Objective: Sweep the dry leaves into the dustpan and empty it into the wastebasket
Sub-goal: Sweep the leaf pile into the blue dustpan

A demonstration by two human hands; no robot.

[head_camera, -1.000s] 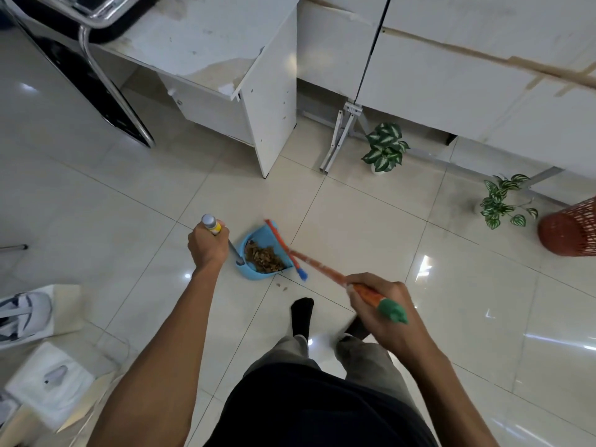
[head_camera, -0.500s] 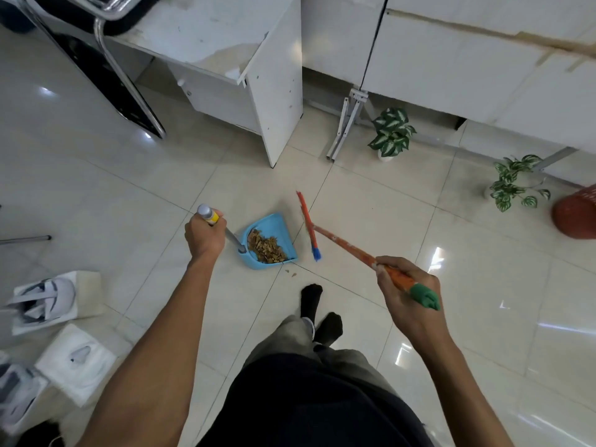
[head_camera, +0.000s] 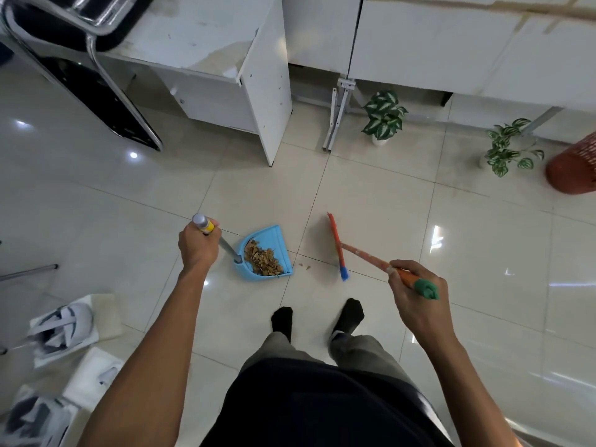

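A blue dustpan [head_camera: 272,241] sits on the tiled floor ahead of my feet, with a heap of dry brown leaves [head_camera: 263,262] inside it. My left hand [head_camera: 198,248] grips the top of its long metal handle [head_camera: 225,246]. My right hand [head_camera: 419,301] grips the orange broom handle [head_camera: 367,258] near its green end. The broom head [head_camera: 337,248], red with blue bristles, stands on the floor to the right of the pan, apart from it. A few leaf crumbs [head_camera: 304,266] lie between pan and broom. A reddish mesh wastebasket [head_camera: 572,169] stands at the far right edge.
A white cabinet [head_camera: 232,79] and a chrome-framed chair [head_camera: 80,59] stand ahead on the left. Two small potted plants [head_camera: 383,116] [head_camera: 508,146] sit by the white wall units. White boxes and shoes [head_camera: 61,327] lie at the lower left. My feet in black socks [head_camera: 317,319] are below the pan.
The broom head has swung right, away from the dustpan's mouth, and my right hand moved right with it. The view shifted, so the wastebasket sits nearer the frame's right edge.
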